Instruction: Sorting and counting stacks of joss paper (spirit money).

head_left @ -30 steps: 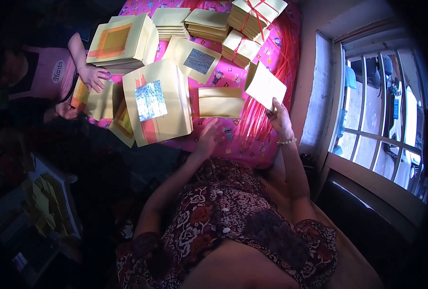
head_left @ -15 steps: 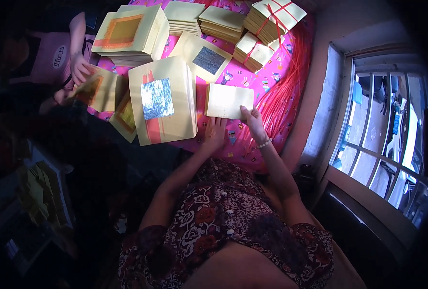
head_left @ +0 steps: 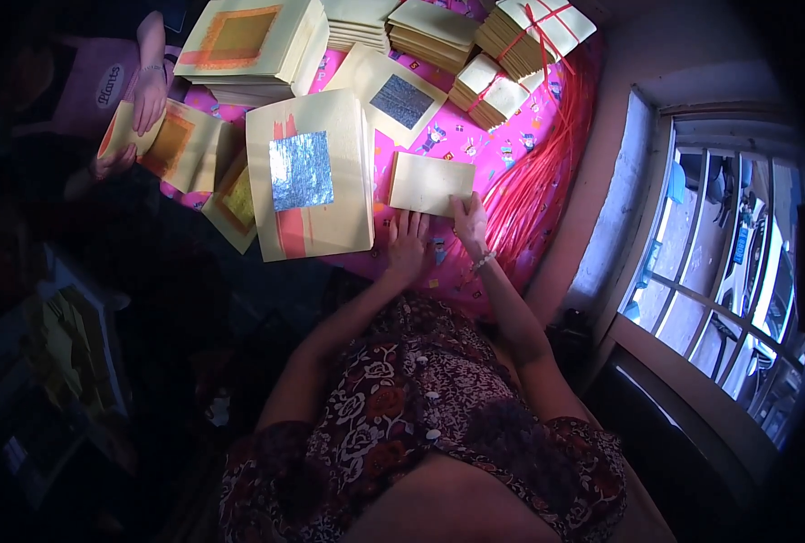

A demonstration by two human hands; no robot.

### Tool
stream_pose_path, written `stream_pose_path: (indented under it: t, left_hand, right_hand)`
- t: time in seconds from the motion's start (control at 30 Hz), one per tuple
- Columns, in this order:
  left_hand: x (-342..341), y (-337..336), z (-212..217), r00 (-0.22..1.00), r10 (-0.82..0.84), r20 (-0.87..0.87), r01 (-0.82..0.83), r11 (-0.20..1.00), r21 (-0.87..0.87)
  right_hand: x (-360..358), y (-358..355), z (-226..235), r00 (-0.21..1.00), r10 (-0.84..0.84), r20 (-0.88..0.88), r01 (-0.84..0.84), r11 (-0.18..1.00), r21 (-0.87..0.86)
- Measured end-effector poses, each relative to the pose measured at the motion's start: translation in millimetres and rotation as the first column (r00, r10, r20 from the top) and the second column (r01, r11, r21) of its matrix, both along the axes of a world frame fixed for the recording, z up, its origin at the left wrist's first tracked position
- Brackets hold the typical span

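On the pink tablecloth lies a folded packet of cream-yellow paper [head_left: 432, 184], a small rectangle whose layers show along its left edge. My right hand [head_left: 471, 220], with a beaded bracelet at its wrist, pinches the packet's near right corner. Just below the packet's near edge, my left hand [head_left: 408, 244] lies flat with its fingers stretched out, the tips close to the paper. Left of the packet stands a thick stack of larger yellow sheets [head_left: 357, 204], the top one bearing a silver foil square [head_left: 301, 172] over a red stripe.
Behind are a loose silver-foil sheet [head_left: 400, 100], stacked folded papers [head_left: 431, 36], red-tied bundles [head_left: 538, 41] and a gold-foil sheet stack [head_left: 239, 41]. Red plastic strands [head_left: 533, 172] trail along the right side. At left, a co-worker's hands [head_left: 149, 95] fold a sheet. A barred window [head_left: 719, 244] stands right.
My left fingers have come out from the packet's near edge and spread on the cloth. My right hand stays at the corner. The co-worker's hands have curled one sheet's end over.
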State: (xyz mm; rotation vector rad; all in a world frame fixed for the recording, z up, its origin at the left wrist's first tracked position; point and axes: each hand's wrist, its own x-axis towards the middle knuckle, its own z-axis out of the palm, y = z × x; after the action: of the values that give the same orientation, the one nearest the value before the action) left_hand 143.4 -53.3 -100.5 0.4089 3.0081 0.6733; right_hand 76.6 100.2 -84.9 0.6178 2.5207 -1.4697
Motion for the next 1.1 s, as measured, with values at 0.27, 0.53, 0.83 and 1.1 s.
stream_pose_path:
  t: [0.27, 0.53, 0.83, 1.1]
  left_hand:
    - [-3.2, -2.0, 9.2, 0.998, -0.040, -0.053, 0.041, 0.999, 0.015]
    - [-16.8, -14.0, 30.6, 0.998, 0.003, -0.066, 0.017, 0.954, 0.300]
    - [-21.7, -23.2, 42.8, 0.986, -0.074, 0.147, 0.052, 0.988, 0.148]
    - [-33.6, -18.9, 42.5, 0.988, -0.123, 0.096, 0.121, 0.992, 0.030]
  right_hand:
    - [1.3, -5.8, 4.7, 0.999, 0.008, -0.047, 0.000, 0.985, 0.172]
    - [2.7, -11.7, 9.5, 0.992, 0.025, -0.122, 0.006, 0.968, 0.250]
    - [-2.5, -20.0, 22.8, 0.995, 0.053, -0.080, -0.021, 0.934, 0.357]
    - [-0.9, -4.0, 25.9, 0.992, 0.110, -0.062, -0.069, 0.886, 0.459]
